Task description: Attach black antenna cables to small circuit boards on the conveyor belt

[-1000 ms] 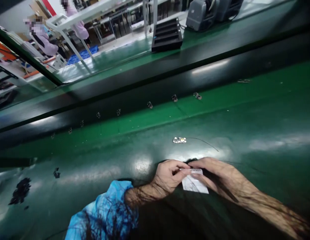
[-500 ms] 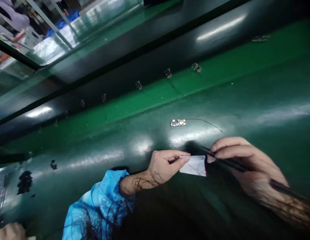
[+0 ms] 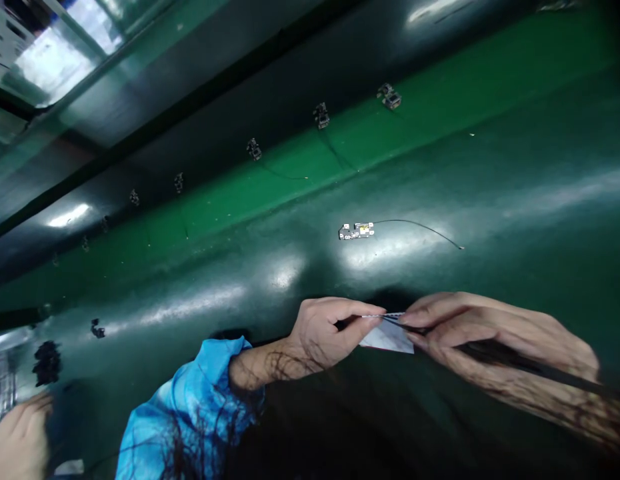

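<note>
My left hand (image 3: 330, 337) pinches a small white sheet (image 3: 387, 339) between thumb and forefinger. Dark marks line the sheet's upper edge. Black tweezers (image 3: 415, 329) lie in my closed right hand (image 3: 470, 333), with their tips at that upper edge. Whether the tips grip anything is too small to tell. Beyond my hands, a small circuit board (image 3: 357, 231) with silver and yellow parts lies on the green surface. From it a thin black wire (image 3: 425, 227) curves to the right.
Several small circuit boards (image 3: 321, 116) stand in a row along the bright green strip behind. At the left are a pile of small black parts (image 3: 47, 363) and a smaller cluster (image 3: 97, 328). Another person's hand (image 3: 23, 433) reaches in at the lower left, near a white piece (image 3: 69, 467).
My right hand has brought the tweezers left onto the sheet's upper edge. The other person's hand has come further into view. The view has tilted down, and the back row sits higher.
</note>
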A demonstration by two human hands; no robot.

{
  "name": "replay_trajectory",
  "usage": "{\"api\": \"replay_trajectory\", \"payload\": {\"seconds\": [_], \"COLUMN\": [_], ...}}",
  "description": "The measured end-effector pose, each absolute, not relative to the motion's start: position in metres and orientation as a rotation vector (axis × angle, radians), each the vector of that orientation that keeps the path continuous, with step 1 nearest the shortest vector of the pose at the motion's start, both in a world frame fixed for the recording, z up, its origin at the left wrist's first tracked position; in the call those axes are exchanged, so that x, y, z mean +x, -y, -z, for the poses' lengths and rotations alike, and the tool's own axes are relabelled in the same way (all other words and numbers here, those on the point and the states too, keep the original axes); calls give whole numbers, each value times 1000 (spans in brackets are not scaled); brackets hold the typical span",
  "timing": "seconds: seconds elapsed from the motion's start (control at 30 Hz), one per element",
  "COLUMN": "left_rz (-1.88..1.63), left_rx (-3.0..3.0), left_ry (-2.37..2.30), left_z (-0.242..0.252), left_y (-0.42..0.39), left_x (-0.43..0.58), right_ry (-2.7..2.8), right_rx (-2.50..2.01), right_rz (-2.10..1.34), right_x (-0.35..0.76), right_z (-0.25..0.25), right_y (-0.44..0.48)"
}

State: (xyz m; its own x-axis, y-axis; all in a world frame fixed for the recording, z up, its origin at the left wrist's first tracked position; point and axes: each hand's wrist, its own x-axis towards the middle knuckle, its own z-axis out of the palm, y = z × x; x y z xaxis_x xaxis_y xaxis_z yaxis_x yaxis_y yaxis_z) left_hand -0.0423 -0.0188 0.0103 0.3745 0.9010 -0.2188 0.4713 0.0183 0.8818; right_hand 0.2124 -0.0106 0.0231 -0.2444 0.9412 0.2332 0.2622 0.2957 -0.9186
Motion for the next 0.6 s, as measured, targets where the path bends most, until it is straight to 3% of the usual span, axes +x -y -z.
{"api": "replay_trajectory", "payload": {"seconds": [0.37, 0.6], "left_rz": [-538, -685], "left_rx": [1731, 1783], "left_ry": [-1215, -1155], "left_z": [-5, -10], "left_y": [22, 7], "left_x": [-44, -45], "right_ry": [1796, 1450], "right_rx": [-912, -1157], "right_rz": [-960, -1015], "right_x": [213, 210], "right_z": [-24, -22], "right_y": [7, 5]}}
